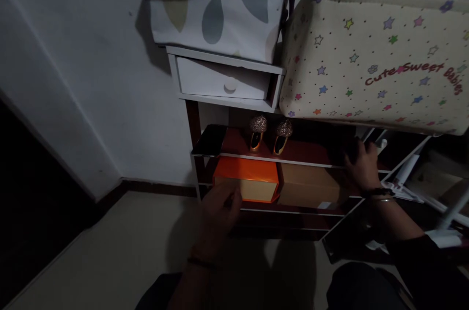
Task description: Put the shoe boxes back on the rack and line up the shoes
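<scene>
My left hand (222, 207) hovers in front of the orange box (252, 171), its fingers curled in, and no object shows in it. At the right end of the upper shelf, my right hand (362, 168) has its fingers bent around something dark, too dim to name; it may be a black shoe. To the left on this dark red shelf (311, 153) stands a pair of shoes, a left one (257, 132) and a right one (282, 135), with glittery rounded parts and gold edges. A flat black object (210, 140) lies at the shelf's left end.
A brown cardboard box (308, 185) sits beside the orange one on the lower shelf. Above are a white drawer (220, 78), a leaf-patterned fabric box (227, 7) and a star-printed basket (366, 46) overhanging the shelf. White frame parts (406, 173) stand at right, a wall (146, 129) at left.
</scene>
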{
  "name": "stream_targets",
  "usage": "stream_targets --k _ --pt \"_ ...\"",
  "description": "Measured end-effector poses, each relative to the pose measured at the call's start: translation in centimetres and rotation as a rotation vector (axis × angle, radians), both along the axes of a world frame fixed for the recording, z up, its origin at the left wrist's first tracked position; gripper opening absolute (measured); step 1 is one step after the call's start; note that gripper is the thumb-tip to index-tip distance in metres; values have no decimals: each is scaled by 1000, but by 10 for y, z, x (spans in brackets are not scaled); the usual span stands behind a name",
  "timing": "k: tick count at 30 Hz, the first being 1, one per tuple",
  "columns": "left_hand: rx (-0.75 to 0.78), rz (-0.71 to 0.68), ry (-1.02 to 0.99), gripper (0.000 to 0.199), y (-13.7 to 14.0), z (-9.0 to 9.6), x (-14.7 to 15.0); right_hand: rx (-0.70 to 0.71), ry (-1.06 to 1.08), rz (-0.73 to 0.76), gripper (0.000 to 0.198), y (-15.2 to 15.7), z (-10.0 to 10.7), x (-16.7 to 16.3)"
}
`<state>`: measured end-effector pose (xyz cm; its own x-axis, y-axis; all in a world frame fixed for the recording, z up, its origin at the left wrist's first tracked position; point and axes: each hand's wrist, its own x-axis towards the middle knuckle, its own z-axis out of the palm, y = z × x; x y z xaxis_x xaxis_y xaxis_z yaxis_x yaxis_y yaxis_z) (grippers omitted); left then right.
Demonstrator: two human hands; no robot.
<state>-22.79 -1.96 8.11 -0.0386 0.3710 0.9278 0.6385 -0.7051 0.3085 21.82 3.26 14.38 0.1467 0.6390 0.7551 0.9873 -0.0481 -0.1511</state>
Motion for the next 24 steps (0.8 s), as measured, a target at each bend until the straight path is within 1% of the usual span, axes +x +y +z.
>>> stream_targets --k 1,2,3,5,6,7,8,9,11,12,16,18,20,24 --pt "-6 8 -11 22 0 0 -1 53 -71 -1 60 -6 3 -16" --pt "-14 18 -20 22 0 -1 -2 93 -147 47 58 -12 6 -35" --pt "-20 28 -27 23 1 -1 -3 124 -217 160 58 -17 9 -56" --pt "-30 50 -38 25 2 -2 -4 116 -345 474 67 -23 16 -101" --pt "-38 58 -41 26 2 -2 -5 65 -410 594 71 -23 20 -121" --pt "-47 62 -44 27 2 -3 -5 -8 -475 676 72 -20 24 -140" --pt "-53 62 -46 26 2 -3 -5 -70 -540 737 71 -16 28 -155" --pt "-54 60 -47 26 1 -3 -6 -129 -594 769 70 -11 31 -165" --pt "-52 58 -48 23 0 -4 -7 -198 -660 753 68 1 35 -171" --pt "-51 55 -57 23 -1 -4 -8 -206 -665 708 67 6 34 -167" --pt "-80 29 -106 30 -4 -2 -13 -139 -543 401 52 21 21 -126" --pt "-86 19 -106 31 -5 -1 -15 -127 -470 286 44 26 12 -105" --pt "-65 22 -98 31 -7 1 -18 -134 -420 253 40 30 5 -90" --pt "-42 28 -98 30 -11 4 -22 -102 -365 326 29 32 -1 -79"
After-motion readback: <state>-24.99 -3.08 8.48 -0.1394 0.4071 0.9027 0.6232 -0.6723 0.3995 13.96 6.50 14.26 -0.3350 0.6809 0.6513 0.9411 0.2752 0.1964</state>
